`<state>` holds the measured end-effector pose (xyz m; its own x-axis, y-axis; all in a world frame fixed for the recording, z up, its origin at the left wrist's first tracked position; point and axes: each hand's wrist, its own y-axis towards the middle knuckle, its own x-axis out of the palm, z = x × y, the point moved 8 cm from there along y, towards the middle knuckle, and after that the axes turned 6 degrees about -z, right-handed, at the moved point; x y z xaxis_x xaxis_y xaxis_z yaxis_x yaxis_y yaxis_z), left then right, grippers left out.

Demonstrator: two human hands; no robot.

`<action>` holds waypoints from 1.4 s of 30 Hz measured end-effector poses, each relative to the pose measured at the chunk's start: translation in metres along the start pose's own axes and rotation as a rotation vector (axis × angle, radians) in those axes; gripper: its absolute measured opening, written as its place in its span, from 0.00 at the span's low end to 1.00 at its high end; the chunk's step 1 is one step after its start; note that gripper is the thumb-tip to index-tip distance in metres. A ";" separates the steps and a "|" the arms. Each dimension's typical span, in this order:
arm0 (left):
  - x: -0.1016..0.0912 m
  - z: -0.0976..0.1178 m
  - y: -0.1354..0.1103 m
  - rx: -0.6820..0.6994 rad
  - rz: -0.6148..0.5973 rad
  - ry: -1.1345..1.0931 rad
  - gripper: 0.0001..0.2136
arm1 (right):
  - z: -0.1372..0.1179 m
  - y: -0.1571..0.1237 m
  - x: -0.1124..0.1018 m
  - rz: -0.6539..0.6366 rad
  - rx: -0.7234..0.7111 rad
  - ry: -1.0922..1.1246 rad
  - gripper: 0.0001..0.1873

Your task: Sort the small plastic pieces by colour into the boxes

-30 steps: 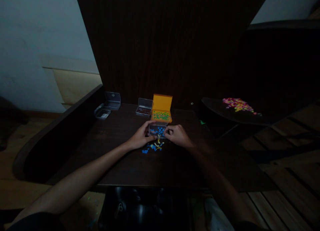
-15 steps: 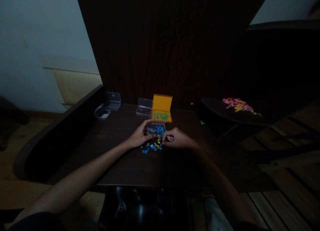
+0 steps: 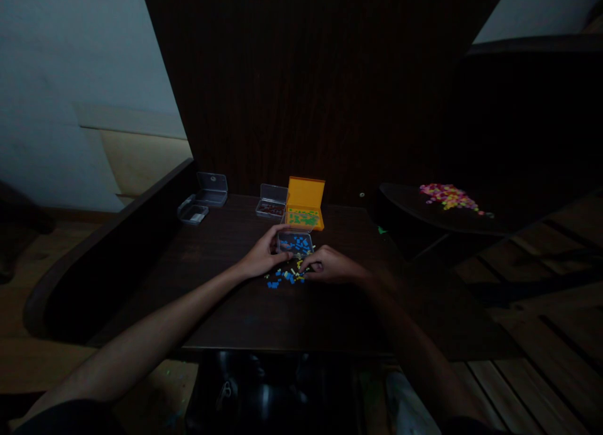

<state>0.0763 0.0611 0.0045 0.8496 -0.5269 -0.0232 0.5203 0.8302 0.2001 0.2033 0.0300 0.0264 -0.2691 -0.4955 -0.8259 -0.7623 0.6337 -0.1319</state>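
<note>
At the far side, a tall dark wooden panel. In front of it, a dark wooden table, dimly lit. To the right, a second dark surface, with a pile of pink and yellow pieces on its far part.

At the middle of the table, the left hand, curled around the left side of a small clear box, with fingers touching its wall and holding it on the tabletop. Just right of it and a little nearer, the right hand, low on the table, with fingertips drawn together at the right edge of the loose pieces. Too dark and small to tell whether anything is pinched between them.

Just beyond the small clear box, an open orange box with its lid upright and green pieces inside. Left of that, a clear box with dark red pieces. At the far left corner, two more clear boxes, one of them nearer.

Inside the small clear box, blue pieces. Just near of it, between the two hands, the scattered blue and yellow loose pieces.
</note>
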 end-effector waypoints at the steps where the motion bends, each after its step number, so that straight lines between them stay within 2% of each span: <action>1: 0.000 0.000 0.000 -0.004 0.003 0.008 0.31 | 0.000 0.000 0.000 -0.002 0.003 -0.011 0.10; 9: 0.000 0.000 0.000 -0.007 0.000 -0.009 0.32 | -0.002 0.001 0.001 -0.016 0.047 -0.061 0.10; 17: -0.001 0.000 0.000 -0.001 0.005 0.002 0.31 | -0.007 0.001 0.000 0.018 0.004 -0.015 0.08; 19: -0.001 0.000 0.000 0.006 0.004 0.010 0.31 | -0.006 -0.001 -0.004 0.057 -0.015 0.048 0.09; 21: -0.001 -0.001 0.000 0.009 0.000 0.017 0.31 | -0.001 -0.004 -0.011 0.149 -0.008 0.103 0.10; 24: 0.000 -0.002 0.000 0.016 -0.008 0.013 0.31 | 0.011 -0.008 -0.024 0.316 0.068 0.126 0.11; 27: 0.001 -0.001 0.000 0.028 -0.015 0.000 0.31 | 0.020 -0.009 -0.029 0.401 0.125 0.090 0.10; 33: 0.008 -0.001 -0.002 0.007 -0.072 0.001 0.31 | 0.023 -0.005 -0.025 0.428 0.177 -0.067 0.11; 42: 0.021 0.006 -0.007 0.004 -0.110 0.028 0.30 | 0.021 -0.001 -0.023 0.429 0.278 -0.152 0.11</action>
<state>0.0904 0.0432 0.0086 0.7897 -0.6092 -0.0724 0.6100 0.7672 0.1983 0.2233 0.0534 0.0340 -0.4181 -0.0782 -0.9050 -0.4121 0.9042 0.1122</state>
